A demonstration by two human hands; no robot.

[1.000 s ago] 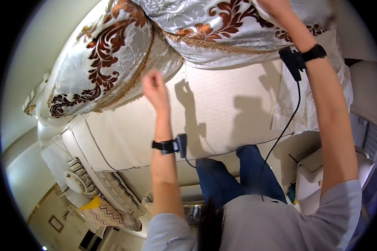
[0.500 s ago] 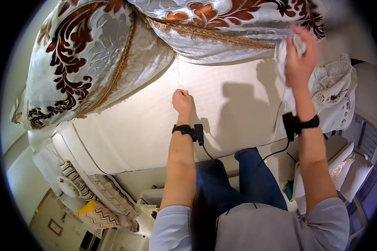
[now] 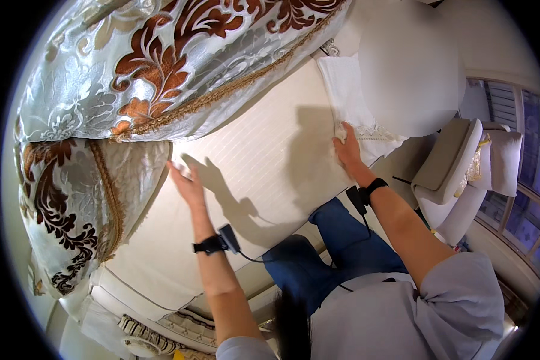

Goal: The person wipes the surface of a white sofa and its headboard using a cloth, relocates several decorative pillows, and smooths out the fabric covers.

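Note:
My left hand is over a cream padded surface, fingers spread and holding nothing, near the hanging corner of a patterned cover. That cover is silvery white with brown leaf scrolls and a gold fringed trim. On the right, a white cloth with a lace border lies on the cream surface. My right hand is at its near edge, with a small bit of the cloth between thumb and fingers. A blurred patch hides much of the cloth.
Beyond the cloth stands a beige chair with cushions, close to a window. Striped cushions lie at the lower left. My knees are against the near edge of the cream surface. Dark cables run from the straps on both wrists.
The view has swung to the right. My left hand has opened from a closed grip and reached toward the cover's corner. My right hand has come lower, and the white cloth lies flatter.

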